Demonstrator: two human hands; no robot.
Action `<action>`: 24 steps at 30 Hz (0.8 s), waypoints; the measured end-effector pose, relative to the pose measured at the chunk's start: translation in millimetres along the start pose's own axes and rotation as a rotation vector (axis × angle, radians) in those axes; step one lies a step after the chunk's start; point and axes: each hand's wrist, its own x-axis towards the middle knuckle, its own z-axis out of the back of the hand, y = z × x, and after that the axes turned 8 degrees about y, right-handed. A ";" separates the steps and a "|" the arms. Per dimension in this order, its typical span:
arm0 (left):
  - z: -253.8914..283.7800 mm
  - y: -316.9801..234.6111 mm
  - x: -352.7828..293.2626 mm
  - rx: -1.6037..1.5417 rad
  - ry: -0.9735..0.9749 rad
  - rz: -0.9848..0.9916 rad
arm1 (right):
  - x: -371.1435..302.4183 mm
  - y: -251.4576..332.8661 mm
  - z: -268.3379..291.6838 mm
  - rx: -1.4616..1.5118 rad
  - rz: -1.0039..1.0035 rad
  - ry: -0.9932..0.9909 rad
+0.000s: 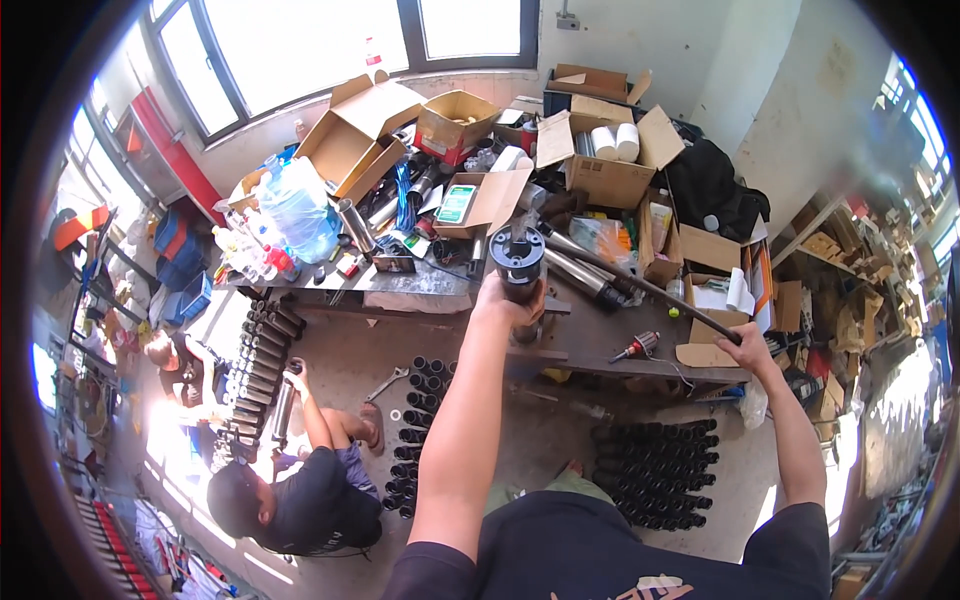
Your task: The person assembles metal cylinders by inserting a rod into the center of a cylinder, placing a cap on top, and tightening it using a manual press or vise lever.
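My left hand (515, 305) is closed around a dark cylinder with a round grey metal end cap (517, 256), which faces up over the front edge of the workbench (590, 340). The cap has holes in its face. At the right, my right hand (746, 352) grips the near end of a long dark bar (690, 309). The bar slopes up and left across the bench to just behind the metal cap. Whether it touches the cap or a tool there cannot be made out. A red-and-silver motor rotor (637, 345) lies on the bench left of my right hand.
Open cardboard boxes (610, 182), a plastic bag of bottles (300, 208) and metal tubes (580, 272) crowd the bench. Below stand rows of black tubes (655, 475). At the lower left a co-worker (310, 505) holds a tube near a wrench (388, 383); another person (185, 370) sits beyond.
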 end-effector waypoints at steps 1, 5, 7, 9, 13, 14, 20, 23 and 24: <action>1.1 -2.5 3.4 0.025 0.006 0.001 | -5.0 1.2 -1.3 0.026 -0.039 0.013; 3.8 -8.7 16.2 0.074 0.026 0.082 | -27.6 1.0 -1.2 0.017 -0.099 0.000; 1.4 -5.5 15.8 0.126 0.025 0.044 | -30.6 6.3 3.9 -0.002 -0.088 -0.031; 3.4 -5.6 23.2 0.217 0.052 0.040 | -26.2 14.1 18.0 -0.134 -0.088 -0.013; -4.4 -0.7 21.2 0.192 -0.030 0.003 | -12.4 60.9 14.5 -0.190 -0.173 -0.015; -9.0 2.2 16.0 0.155 -0.074 -0.011 | -24.4 76.7 0.5 -0.198 -0.222 -0.048; -17.9 1.3 -13.7 -0.302 -0.305 0.117 | -80.0 148.0 -88.6 -0.307 -0.571 -0.425; -25.3 -1.0 -13.5 -0.364 -0.434 0.159 | -81.1 146.0 -95.0 -0.349 -0.588 -0.454; -22.0 -5.6 -9.6 -0.320 -0.399 0.167 | -78.8 153.8 -91.2 -0.378 -0.608 -0.463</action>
